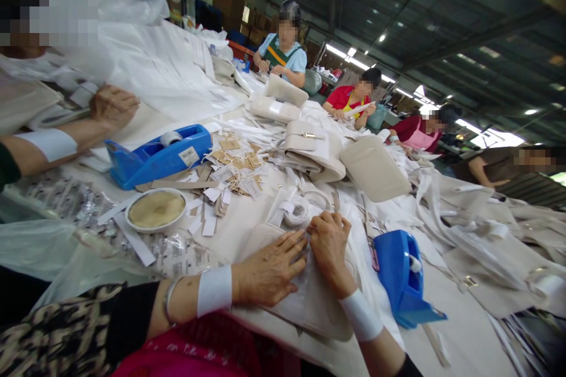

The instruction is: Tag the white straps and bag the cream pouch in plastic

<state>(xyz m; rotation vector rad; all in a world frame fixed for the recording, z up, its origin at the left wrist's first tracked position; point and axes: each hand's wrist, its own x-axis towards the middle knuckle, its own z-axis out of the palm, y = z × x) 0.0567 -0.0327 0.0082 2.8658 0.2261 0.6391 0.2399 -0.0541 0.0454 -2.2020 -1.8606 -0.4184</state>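
Observation:
My left hand lies flat, fingers stretched out, on a cream bag wrapped in thin plastic at the near table edge. My right hand is curled with fingertips pressed down on the same bag, right beside the left fingertips. What the right fingers pinch is hidden. Both wrists wear white tape bands. A small roll of white tape lies just beyond my hands.
A blue tape dispenser stands right of my hands, another at far left beside a round dish. Paper tags, white strips and cream bags cover the table. A neighbour's hand rests left; several workers sit opposite.

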